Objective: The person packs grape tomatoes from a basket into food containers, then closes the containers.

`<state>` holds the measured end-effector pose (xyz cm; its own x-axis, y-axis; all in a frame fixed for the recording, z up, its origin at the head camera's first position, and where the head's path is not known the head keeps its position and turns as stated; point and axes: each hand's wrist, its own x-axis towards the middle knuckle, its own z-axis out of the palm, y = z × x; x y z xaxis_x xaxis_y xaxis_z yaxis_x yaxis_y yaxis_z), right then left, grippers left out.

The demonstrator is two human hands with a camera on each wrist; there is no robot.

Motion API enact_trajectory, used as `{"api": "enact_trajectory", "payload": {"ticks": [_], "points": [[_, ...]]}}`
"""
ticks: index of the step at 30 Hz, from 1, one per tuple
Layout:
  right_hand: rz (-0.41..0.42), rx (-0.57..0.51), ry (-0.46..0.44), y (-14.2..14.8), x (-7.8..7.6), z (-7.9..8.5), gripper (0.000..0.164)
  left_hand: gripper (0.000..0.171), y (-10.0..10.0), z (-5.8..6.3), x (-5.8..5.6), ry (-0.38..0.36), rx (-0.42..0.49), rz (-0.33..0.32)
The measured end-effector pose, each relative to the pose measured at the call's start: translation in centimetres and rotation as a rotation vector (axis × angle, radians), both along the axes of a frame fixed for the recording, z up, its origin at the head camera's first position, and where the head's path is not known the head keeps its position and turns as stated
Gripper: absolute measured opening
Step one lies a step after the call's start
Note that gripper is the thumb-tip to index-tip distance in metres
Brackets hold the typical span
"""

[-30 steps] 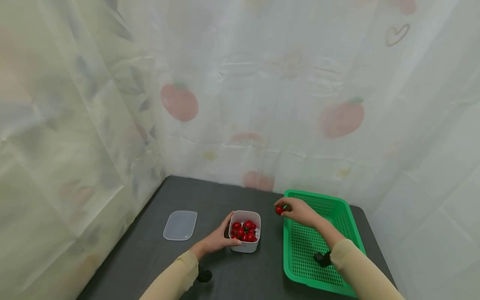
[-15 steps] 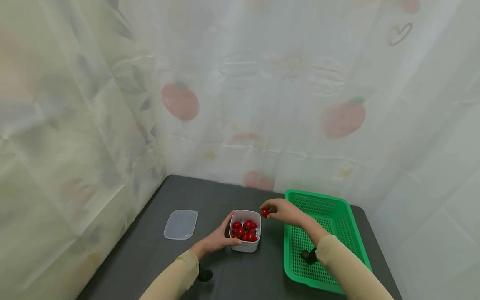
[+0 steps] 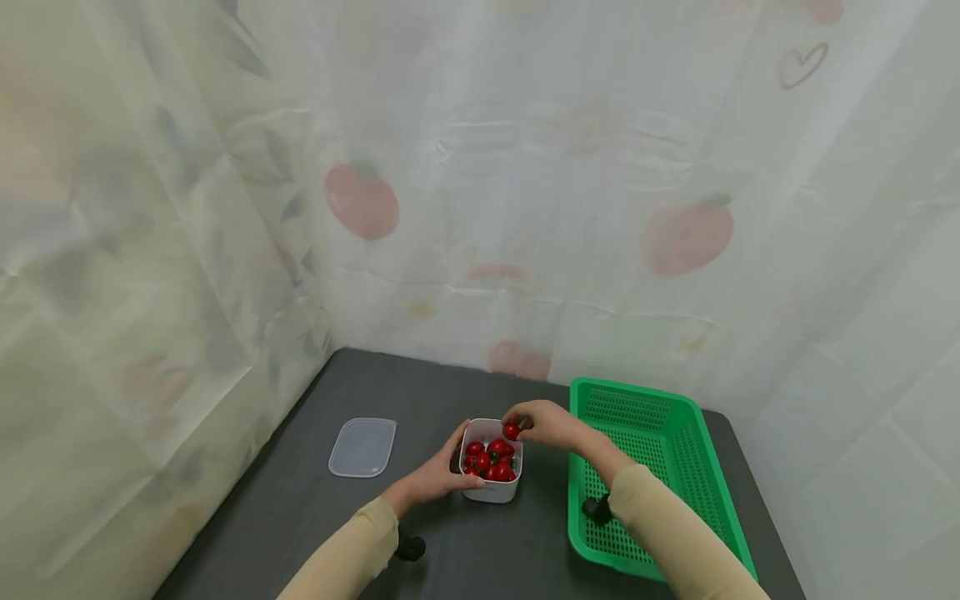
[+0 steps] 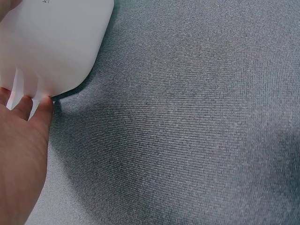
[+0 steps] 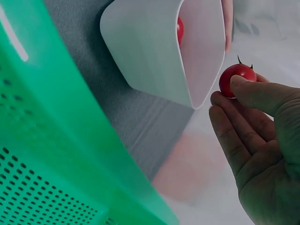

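Observation:
A white square container (image 3: 491, 493) with several red cherry tomatoes (image 3: 492, 461) inside stands on the table. My left hand (image 3: 435, 477) grips it from the left, thumb at the near side and fingers round the far left. In the left wrist view the fingertips (image 4: 44, 104) touch the container's wall (image 4: 56, 42). Between thumb and fingers my right hand (image 3: 551, 425) pinches one cherry tomato (image 5: 236, 79) with a small green calyx. That tomato is over the container's far right rim, just outside the opening in the right wrist view.
A green perforated basket (image 3: 575, 500) lies at the right, beneath the right forearm. To the left of the container a clear square lid (image 3: 362, 448) rests on the dark grey table (image 3: 442, 392). Printed curtains (image 3: 480, 208) hang behind and beside the table.
My right hand has moved left with the cherry tomato, from above the basket's left edge to the container's rim. The left hand keeps its grip on the container.

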<state>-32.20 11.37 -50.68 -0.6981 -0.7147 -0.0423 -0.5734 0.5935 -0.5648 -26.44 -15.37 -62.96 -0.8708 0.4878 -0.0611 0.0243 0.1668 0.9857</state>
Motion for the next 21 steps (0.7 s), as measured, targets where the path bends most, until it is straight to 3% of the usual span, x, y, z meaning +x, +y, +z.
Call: {"api": "enact_trajectory", "payload": {"ticks": [12, 21], "points": [[0.045, 0.098, 0.016, -2.2, 0.3, -1.0, 0.032, 0.107, -0.1, 0.2, 0.1, 0.0, -0.005, -0.002], [0.074, 0.195, 0.098, -3.3, 0.8, -1.5, 0.031, 0.108, -0.1, 0.2, 0.3, -0.002, 0.013, -0.017]]}}
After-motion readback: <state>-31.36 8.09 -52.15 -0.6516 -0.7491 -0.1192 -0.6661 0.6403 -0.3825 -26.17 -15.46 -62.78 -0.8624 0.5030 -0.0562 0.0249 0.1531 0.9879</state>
